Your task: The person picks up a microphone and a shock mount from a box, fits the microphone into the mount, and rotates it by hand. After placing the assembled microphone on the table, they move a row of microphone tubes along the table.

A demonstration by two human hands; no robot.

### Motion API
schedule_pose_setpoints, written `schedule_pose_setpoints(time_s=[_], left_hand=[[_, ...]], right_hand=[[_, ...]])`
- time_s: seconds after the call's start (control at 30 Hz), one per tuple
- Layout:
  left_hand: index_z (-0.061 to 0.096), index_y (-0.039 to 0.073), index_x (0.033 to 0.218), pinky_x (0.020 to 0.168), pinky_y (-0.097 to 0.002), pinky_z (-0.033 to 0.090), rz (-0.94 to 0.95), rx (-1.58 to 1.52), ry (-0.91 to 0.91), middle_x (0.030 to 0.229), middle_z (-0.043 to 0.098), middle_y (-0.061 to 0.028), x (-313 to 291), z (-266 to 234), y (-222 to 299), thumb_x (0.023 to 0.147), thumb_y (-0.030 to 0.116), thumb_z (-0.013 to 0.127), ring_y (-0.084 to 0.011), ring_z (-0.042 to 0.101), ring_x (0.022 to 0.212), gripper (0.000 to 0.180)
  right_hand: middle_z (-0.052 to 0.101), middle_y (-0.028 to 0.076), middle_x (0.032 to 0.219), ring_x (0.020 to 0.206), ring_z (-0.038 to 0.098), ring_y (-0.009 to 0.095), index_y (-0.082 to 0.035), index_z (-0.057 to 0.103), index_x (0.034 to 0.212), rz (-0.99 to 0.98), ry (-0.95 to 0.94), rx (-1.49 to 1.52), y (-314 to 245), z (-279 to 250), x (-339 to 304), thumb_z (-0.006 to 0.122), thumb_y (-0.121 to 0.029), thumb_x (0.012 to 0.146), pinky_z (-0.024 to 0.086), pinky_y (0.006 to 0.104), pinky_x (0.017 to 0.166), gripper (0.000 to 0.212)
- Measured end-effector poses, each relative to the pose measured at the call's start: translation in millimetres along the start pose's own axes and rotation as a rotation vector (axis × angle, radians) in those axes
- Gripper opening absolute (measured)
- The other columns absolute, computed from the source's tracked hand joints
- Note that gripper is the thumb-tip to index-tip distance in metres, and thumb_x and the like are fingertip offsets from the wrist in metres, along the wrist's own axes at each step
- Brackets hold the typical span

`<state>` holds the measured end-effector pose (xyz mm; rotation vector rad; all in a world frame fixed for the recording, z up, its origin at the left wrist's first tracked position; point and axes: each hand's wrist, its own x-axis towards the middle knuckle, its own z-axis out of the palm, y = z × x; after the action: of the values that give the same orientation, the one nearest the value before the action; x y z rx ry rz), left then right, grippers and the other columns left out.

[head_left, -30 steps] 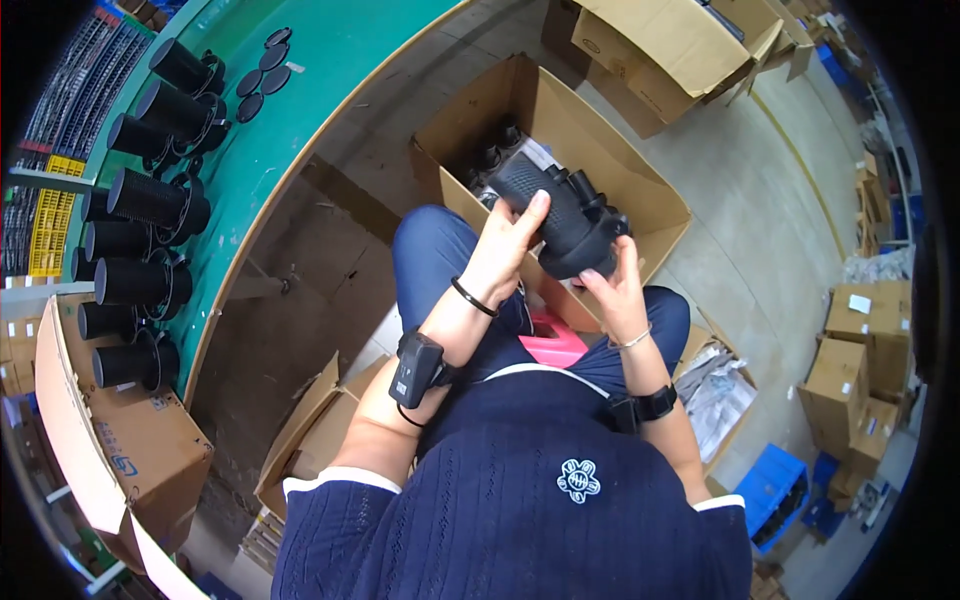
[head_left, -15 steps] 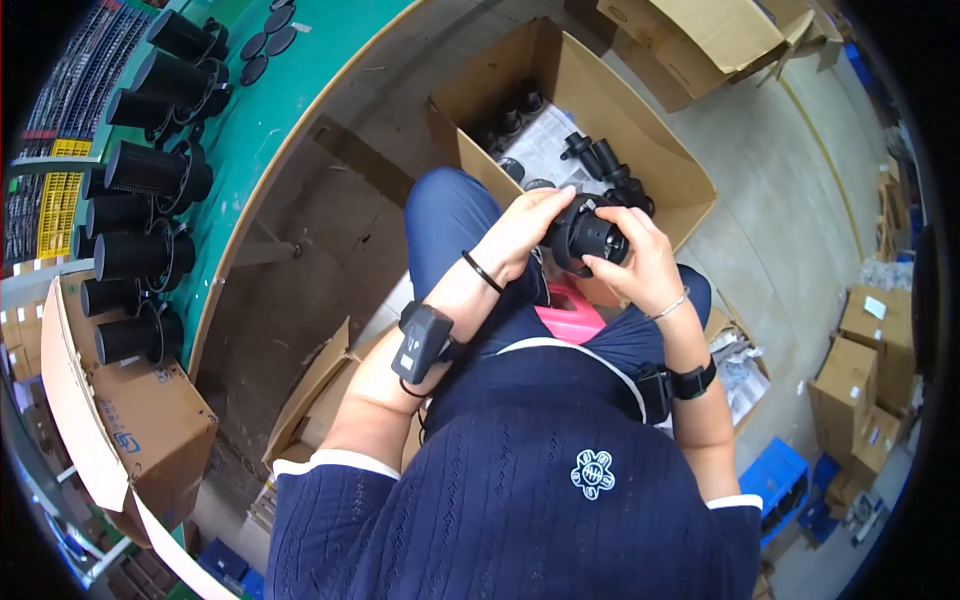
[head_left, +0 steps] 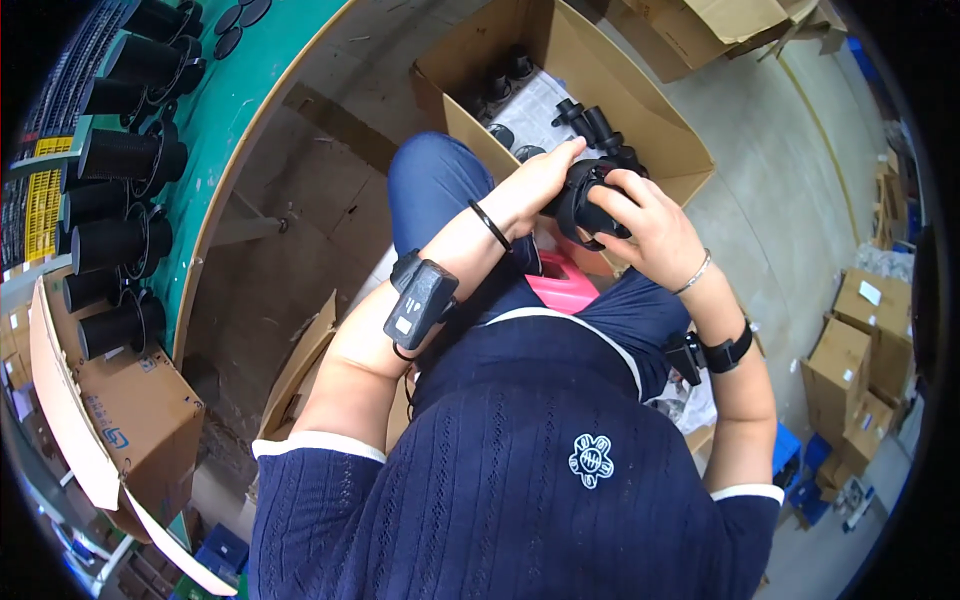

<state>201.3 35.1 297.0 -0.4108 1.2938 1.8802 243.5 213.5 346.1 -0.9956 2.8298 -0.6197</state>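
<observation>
L hand [head_left: 540, 188] holds blk cyl. part [head_left: 573, 207] from left; R hand [head_left: 655, 228] grips it from right. Open carton [head_left: 645, 88] on far side, w/ blk pcs [head_left: 600, 130] inside.

A black rounded part [head_left: 573, 207] is held between both hands [head_left: 652, 222].

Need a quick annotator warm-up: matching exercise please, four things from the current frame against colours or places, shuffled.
1. Item in left hand and right hand
2. Tabletop
3. Plastic piece between the legs
4. Printed sheet

A. Pink
B. Inside an open cardboard box
C. Black
D. Green

Pairs: 1-C, 2-D, 3-A, 4-B
</observation>
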Motion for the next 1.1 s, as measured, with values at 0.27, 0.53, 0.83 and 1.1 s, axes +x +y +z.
schedule_pose_setpoints(time_s=[0.27,0.53,0.83,1.1], left_hand=[[0.064,0.005,0.087,0.073,-0.0250,0.042,0.055,0.115,-0.070,0.081,0.061,-0.0022,-3,3,2,0.091,0.062,0.038,-0.0104,0.053,0.076,0.063],[0.062,0.004,0.087,0.073,-0.0274,0.044,0.118,0.368,-0.048,0.083,0.059,-0.0056,3,2,6,0.088,0.069,0.036,-0.0134,0.051,0.077,0.071],[0.065,-0.004,0.104,0.083,-0.0332,0.046,0.177,0.600,-0.093,0.096,0.066,-0.0180,8,3,12,0.091,0.068,0.026,-0.0219,0.062,0.090,0.082],[0.063,0.009,0.079,0.065,-0.0243,0.043,0.055,0.186,-0.235,0.077,0.060,-0.0030,28,-7,-7,0.086,0.067,0.047,-0.0097,0.054,0.071,0.061]], right_hand=[[0.048,0.012,0.099,0.098,0.052,0.030,-0.023,0.061,0.100,-0.154,-0.199,-0.208,-11,-14,3,0.069,-0.016,0.067,0.053,0.0350,0.071,0.035],[0.046,0.013,0.100,0.096,0.052,0.031,-0.022,0.057,0.106,-0.167,-0.277,-0.212,-11,-18,-2,0.071,-0.015,0.065,0.054,0.0361,0.071,0.044],[0.047,0.015,0.104,0.095,0.051,0.032,-0.021,0.058,0.108,-0.115,-0.233,-0.235,-11,-7,-7,0.071,-0.015,0.067,0.055,0.0366,0.070,0.043],[0.048,0.017,0.106,0.094,0.052,0.035,-0.021,0.057,0.113,-0.076,-0.195,-0.126,-4,-10,-17,0.070,-0.015,0.070,0.053,0.0382,0.074,0.045]])
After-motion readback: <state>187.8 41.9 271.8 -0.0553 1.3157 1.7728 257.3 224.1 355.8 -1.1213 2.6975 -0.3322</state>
